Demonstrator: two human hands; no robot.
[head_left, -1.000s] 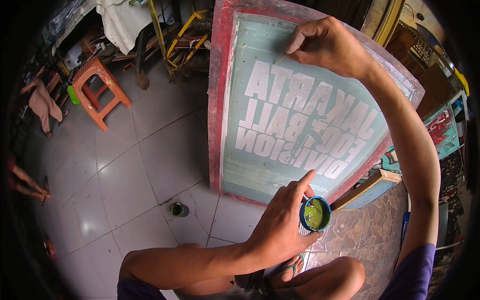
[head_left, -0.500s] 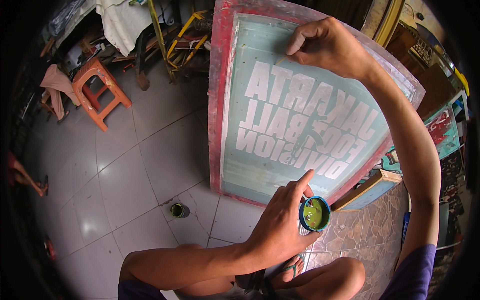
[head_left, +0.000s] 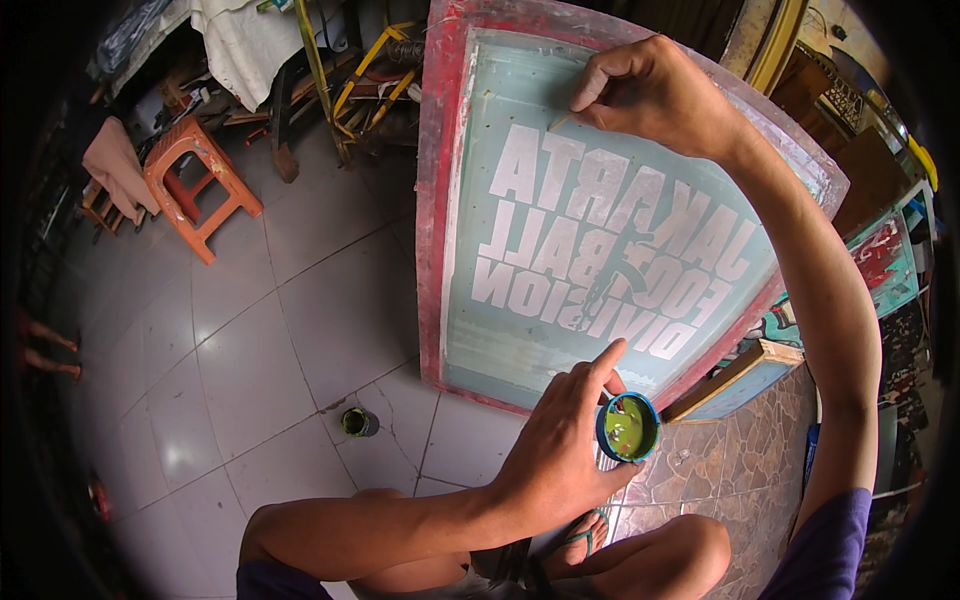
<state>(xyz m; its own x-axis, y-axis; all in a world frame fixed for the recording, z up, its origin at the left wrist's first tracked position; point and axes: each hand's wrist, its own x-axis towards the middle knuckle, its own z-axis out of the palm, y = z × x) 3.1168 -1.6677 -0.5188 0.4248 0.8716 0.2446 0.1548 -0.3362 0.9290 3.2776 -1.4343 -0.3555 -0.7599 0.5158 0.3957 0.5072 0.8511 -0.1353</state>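
My left hand [head_left: 560, 440] is closed around a small blue-rimmed cup [head_left: 656, 432] of green liquid with bits floating in it, its index finger stretched up along the frame's lower part. Higher up, my right hand [head_left: 650, 95] pinches a thin pale stick [head_left: 558, 123], its tip at the screen's surface just above the lettering. In front of me leans a screen-printing frame [head_left: 432, 200], its border worn red and its mesh [head_left: 520, 90] pale green with large mirrored whitish letters. Whether the tip touches the mesh I cannot tell.
A small paint-stained pot [head_left: 358, 422] stands on the tiled floor. Further left is an orange plastic stool [head_left: 195, 165] near a draped cloth. A smaller wooden-edged frame [head_left: 740, 382] leans at the right. Another person's legs [head_left: 50, 350] show at the far left.
My hands, the cup and the stick stay almost where they were. At the far left, another person's legs have shifted, and a foot by the orange stool is gone from view.
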